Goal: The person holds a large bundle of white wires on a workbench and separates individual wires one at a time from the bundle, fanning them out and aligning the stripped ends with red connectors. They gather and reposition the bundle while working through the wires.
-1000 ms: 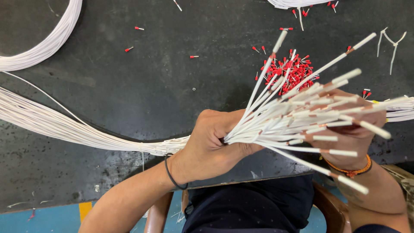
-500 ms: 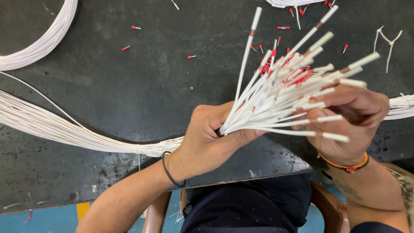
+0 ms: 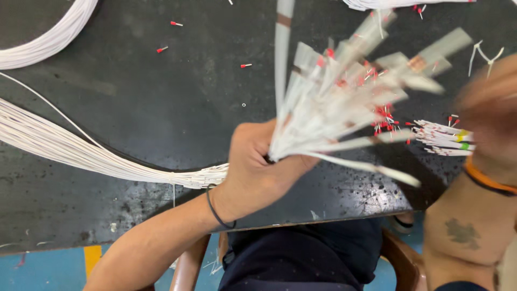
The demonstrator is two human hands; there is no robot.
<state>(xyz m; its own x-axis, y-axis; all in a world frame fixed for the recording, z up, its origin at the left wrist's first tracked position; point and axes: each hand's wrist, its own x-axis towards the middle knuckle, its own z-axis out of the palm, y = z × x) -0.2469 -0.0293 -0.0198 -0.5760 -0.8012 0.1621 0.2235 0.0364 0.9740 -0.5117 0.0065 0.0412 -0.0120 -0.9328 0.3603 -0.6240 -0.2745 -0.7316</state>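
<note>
My left hand (image 3: 258,172) grips a thick bundle of white wires (image 3: 334,102) just behind their ends. The stripped ends fan upward and to the right, blurred by motion. The rest of that bundle (image 3: 81,151) trails left across the dark table (image 3: 161,97). My right hand (image 3: 493,108) is lifted at the right edge, blurred, clear of the fanned ends; an orange band sits on its wrist. Whether it holds anything cannot be made out. Under the fan lies a pile of small red ferrules (image 3: 385,121).
A second set of white wires tipped with red ferrules (image 3: 444,137) lies at the right. Another white wire coil (image 3: 48,43) curves at the top left. Loose red ferrules (image 3: 175,23) dot the table. The table's front edge runs above my lap.
The fanned wire ends have swung upward, closer to the camera. My right hand has let go of them and pulled away to the right.
</note>
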